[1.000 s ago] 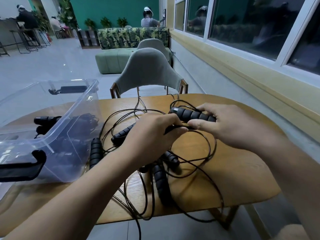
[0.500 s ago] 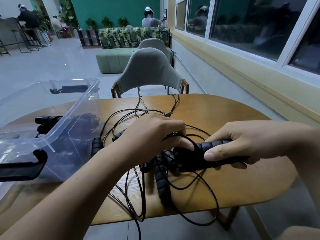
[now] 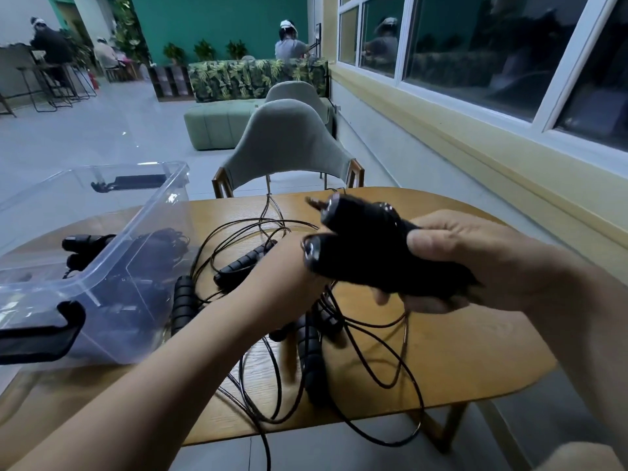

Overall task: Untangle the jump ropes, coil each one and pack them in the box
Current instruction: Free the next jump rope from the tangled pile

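Wood-grain surface (image 3: 458, 351) with rounded corners stands beside a long window wall, and a grey chair (image 3: 285, 141) stands at its far edge. Above the surface, the fingers (image 3: 424, 302) of the right hand (image 3: 492, 263) curl under a pair of black foam handles (image 3: 367, 246) while the thumb lies across the top, so the two handles are clamped side by side with their capped ends pointing left. The left hand (image 3: 289, 280) sits just behind those ends. Its fingers are hidden by the handles, so I cannot tell whether they grip anything. Thin black cord hangs from the held pair down to the tangled jump ropes (image 3: 311, 348), which lie on the surface below both hands. More ribbed handles lie among the loops, and some cord droops over the near edge. Left of the tangle stands the clear plastic box (image 3: 136, 229) with black latches. A dark coiled rope and two handles show through its wall.
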Motion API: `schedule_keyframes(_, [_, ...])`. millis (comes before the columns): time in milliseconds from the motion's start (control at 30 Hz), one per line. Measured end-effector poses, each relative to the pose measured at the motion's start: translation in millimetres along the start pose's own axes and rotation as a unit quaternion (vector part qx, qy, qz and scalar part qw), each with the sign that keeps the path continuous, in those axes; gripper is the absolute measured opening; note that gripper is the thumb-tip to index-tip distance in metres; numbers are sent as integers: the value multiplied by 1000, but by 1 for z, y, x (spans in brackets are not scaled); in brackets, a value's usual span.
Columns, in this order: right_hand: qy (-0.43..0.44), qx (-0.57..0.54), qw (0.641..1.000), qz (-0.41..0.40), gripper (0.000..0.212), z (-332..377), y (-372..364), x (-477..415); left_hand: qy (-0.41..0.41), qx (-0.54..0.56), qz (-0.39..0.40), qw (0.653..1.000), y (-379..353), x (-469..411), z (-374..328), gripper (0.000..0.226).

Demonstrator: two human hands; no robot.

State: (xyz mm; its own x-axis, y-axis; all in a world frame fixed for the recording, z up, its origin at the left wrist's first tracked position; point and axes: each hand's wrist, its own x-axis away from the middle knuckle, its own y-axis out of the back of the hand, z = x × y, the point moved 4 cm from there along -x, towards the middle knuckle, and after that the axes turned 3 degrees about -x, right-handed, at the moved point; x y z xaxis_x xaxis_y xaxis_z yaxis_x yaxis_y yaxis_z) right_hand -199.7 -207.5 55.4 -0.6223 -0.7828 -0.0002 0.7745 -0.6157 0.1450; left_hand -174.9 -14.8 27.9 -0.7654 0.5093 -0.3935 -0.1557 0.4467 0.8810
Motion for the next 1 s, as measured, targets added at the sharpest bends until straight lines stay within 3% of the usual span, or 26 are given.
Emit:
schedule_keyframes(133, [70,-1,993,-95,60,7,0,-5,-12,93,-15,995,-16,-1,1,18])
schedule_keyframes(200, [90,-23,982,-163,54,10,3,-5,-1,121,18,992,-25,1,-5,10])
schedule_keyframes(333, [77,-19,953,-292,58,8,13,-1,-19,118,42,992,-30,1,-10,16])
schedule_keyframes(500, [51,9,928,-370,61,5,15,0,-29,77,31,996,-30,1,-10,27])
schedule_keyframes(600, [25,101,895,-433,54,5,18,4,-37,44,29,998,-31,2,-10,39])
schedule_keyframes(700, [-14,227,841,-492,53,4,22,9,-54,11,20,998,-27,4,-10,50])
schedule_keyframes(833, [-18,320,792,-520,48,4,23,9,-66,7,7,998,-21,6,-9,50])
schedule_keyframes(1000, [-64,373,792,-479,31,-5,26,1,-87,16,-37,995,-13,7,-6,22])
